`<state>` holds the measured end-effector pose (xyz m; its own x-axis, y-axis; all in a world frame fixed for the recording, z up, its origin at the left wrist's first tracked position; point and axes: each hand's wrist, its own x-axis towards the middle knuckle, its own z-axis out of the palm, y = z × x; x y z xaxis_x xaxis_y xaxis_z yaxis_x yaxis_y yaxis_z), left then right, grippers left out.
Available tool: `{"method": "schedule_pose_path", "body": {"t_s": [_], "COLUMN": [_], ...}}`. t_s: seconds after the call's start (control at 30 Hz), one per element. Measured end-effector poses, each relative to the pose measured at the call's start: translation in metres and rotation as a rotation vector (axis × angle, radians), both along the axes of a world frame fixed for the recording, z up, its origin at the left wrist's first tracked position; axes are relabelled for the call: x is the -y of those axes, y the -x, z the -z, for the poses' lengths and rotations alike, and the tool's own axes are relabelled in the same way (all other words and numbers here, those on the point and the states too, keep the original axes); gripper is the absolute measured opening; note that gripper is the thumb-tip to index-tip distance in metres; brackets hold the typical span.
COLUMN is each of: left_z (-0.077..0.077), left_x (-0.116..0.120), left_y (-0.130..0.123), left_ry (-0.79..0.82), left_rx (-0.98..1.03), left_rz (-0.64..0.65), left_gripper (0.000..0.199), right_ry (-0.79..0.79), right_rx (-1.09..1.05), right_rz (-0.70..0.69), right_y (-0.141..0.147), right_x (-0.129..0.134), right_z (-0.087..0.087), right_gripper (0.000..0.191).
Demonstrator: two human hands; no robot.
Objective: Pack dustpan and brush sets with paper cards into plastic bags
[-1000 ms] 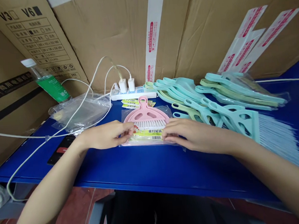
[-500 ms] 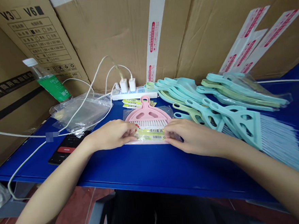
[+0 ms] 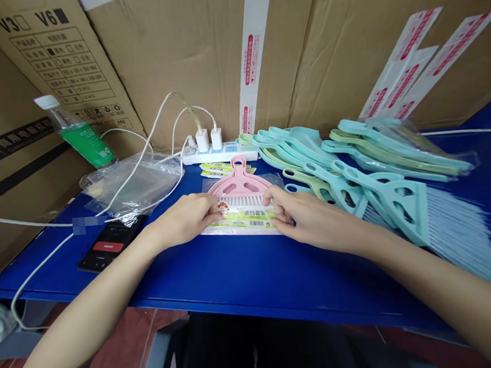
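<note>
A pink dustpan and brush set lies in front of me in a clear plastic bag, its handle pointing away. White bristles show above a yellow-green printed label card at the near end. My left hand pinches the bag's left edge beside the card, thumb and fingers together. At the card's right end, my right hand has its fingers curled and closed on the plastic. Fingertips of both hands are partly hidden. Close by on the right are light-blue and green brushes with pale bristles.
More light-blue and green dustpans are stacked behind, some bagged at right. A white power strip with chargers and loose cables stands at the back, near spare label cards. Leftward are plastic bags, a phone and a bottle. Cardboard boxes wall the back.
My right hand has shifted slightly up, its fingers more curled. The label card now lies flatter, with more of its face showing. My left hand has barely moved.
</note>
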<state>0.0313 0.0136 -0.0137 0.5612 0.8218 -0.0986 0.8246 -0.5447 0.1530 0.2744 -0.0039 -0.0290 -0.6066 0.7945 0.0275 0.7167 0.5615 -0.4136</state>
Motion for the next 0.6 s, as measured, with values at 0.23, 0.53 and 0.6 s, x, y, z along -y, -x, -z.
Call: {"method": "schedule_pose_path", "body": {"t_s": [0.23,0.53,0.6], "left_z": [0.001,-0.010,-0.011], "left_x": [0.002,0.008,0.008], "left_y": [-0.005,-0.011,-0.011], "left_ry": [-0.020,-0.013,-0.030], "left_rx": [-0.065,-0.224,-0.249], "left_rz": [-0.075,-0.226,-0.248], "left_gripper": [0.007,0.017,0.018], "right_ry": [-0.052,-0.050,-0.048], "right_rx": [-0.008,0.045,0.053], "right_rz": [0.050,0.117,0.138], "right_y": [0.000,0.000,0.000], "right_x": [-0.004,-0.003,-0.002], "right_z": [0.008,0.005,0.005], "right_gripper": [0.026,0.032,0.031]}}
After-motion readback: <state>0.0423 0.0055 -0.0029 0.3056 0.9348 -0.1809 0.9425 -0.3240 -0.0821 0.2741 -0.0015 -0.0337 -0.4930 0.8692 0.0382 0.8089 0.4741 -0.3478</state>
